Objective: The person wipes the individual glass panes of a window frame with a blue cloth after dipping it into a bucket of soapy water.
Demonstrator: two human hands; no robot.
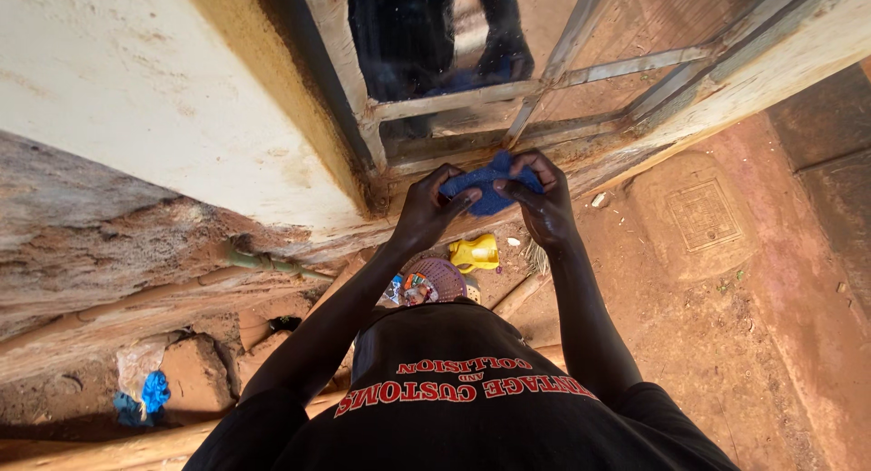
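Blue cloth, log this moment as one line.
left hand: holds blue cloth | right hand: holds cloth | place: window sill

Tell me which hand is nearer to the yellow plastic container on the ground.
Left. The left hand grips the blue cloth almost straight above the yellow container; the right hand holds the cloth's other end, farther off to the side.

blue cloth (490, 191): partly hidden under fingers (454, 182) | window frame (472, 99): cut off at top edge
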